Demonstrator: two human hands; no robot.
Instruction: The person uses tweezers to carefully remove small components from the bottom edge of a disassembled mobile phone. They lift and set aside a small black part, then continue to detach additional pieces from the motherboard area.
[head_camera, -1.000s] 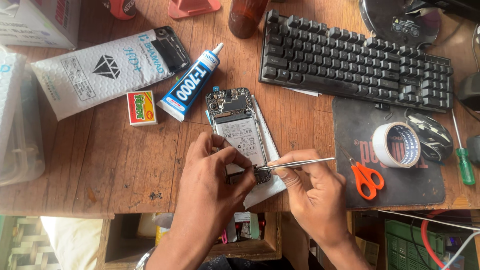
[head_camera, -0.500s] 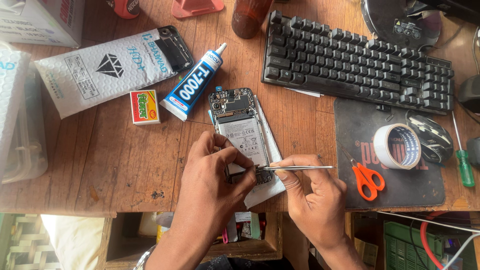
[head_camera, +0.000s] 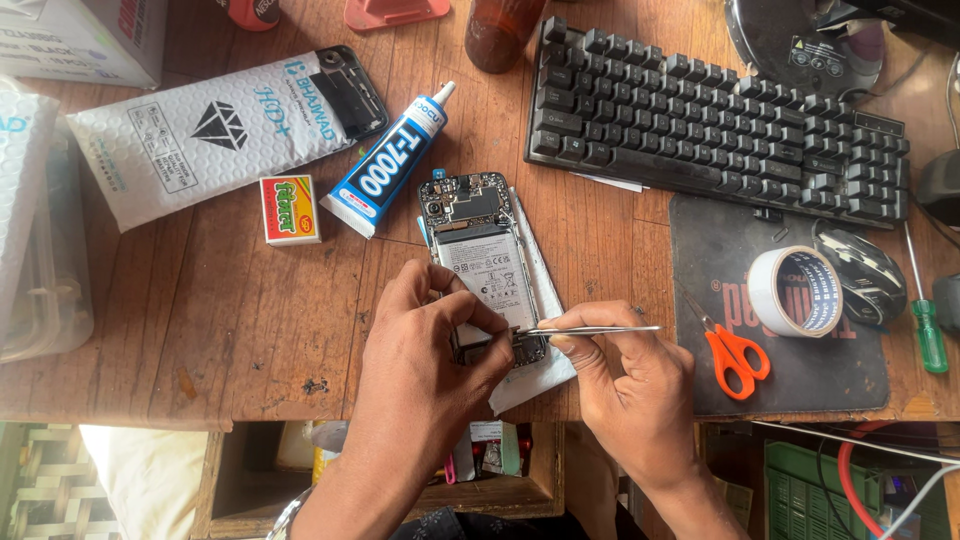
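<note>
An opened phone (head_camera: 478, 250) with its back cover off lies on the wooden desk (head_camera: 200, 320), battery and circuit board exposed, on a white sheet. My left hand (head_camera: 430, 350) presses down on the phone's lower end, fingers curled over it. My right hand (head_camera: 625, 375) pinches metal tweezers (head_camera: 590, 329) held nearly level, tips touching the phone's bottom edge next to my left fingers. The lowest part of the phone is hidden under my left hand.
A blue glue tube (head_camera: 385, 165), a small matchbox (head_camera: 290, 208) and a white padded mailer (head_camera: 210, 135) lie to the left. A black keyboard (head_camera: 715, 125) sits at back right. Tape roll (head_camera: 795, 290), orange scissors (head_camera: 735, 355), mouse (head_camera: 872, 272) and green screwdriver (head_camera: 928, 335) lie on the right.
The tweezers have levelled out slightly and their tips stay at the phone's bottom edge. Both hands have hardly shifted.
</note>
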